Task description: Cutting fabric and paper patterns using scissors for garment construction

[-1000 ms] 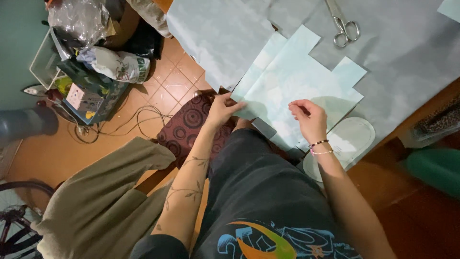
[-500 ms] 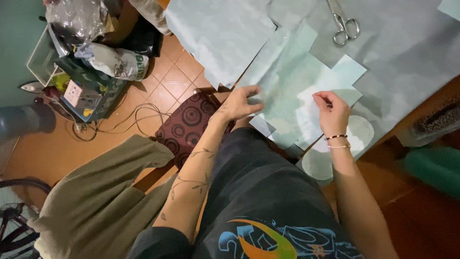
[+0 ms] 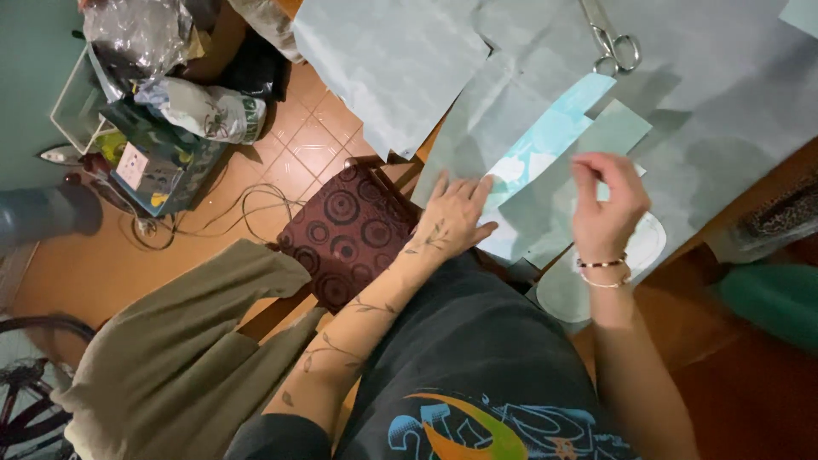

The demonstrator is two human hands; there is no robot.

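1. Cloth sheets [image 3: 724, 128] in pale grey-blue cover most of the worktop [image 3: 771, 183], running from its far edge down to the near edge in front of the person. They lie limp and creased, so I'd judge them light and floppy; they would sag if lifted by one corner.

2. Lying on those sheets near the worktop's near edge is the cut fabric piece [image 3: 545, 140], a stepped shape, light turquoise with paler blotches, with a plainer grey-green layer [image 3: 588, 162] beside it. It looks thin, soft and not slippery, more likely to wrinkle than to tear. Best taken by an edge or corner with a fingertip pinch, with a flat palm to hold the rest down.

3. The left hand [image 3: 456, 217] does just that: forearm stretched forward from the body, palm down, fingers spread and flat on the lower left edge of the piece, pressing rather than gripping.

4. The right hand [image 3: 607, 204] is raised just above the right side of the piece, wrist bent, fingers curled toward the thumb. It is blurred, so I cannot tell whether it has a fold of fabric pinched or is closed on nothing.

5. Scissors [image 3: 613, 38] lie untouched near the far edge, well apart from both hands.
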